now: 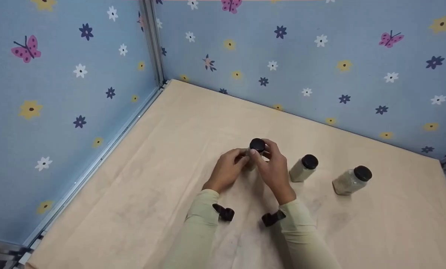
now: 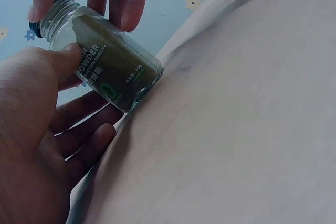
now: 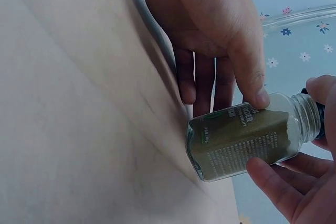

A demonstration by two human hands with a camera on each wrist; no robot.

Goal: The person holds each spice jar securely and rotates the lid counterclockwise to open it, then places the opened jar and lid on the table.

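A square glass spice jar of greenish-brown powder, with a printed "POWDER" label, is between both hands. My left hand grips its body, the thumb lying against the label side in the left wrist view. The right hand has its thumb and fingers at the black cap, which sits on the jar's neck. Some right fingers also lie along the glass, as the right wrist view shows. Close to the tabletop, the jar stands nearly upright; whether its base touches the surface I cannot tell.
Two more black-capped spice jars stand to the right: a nearer jar and a farther jar. A beige cloth covers the table. Flower-patterned blue walls border its back and left, meeting at a metal post.
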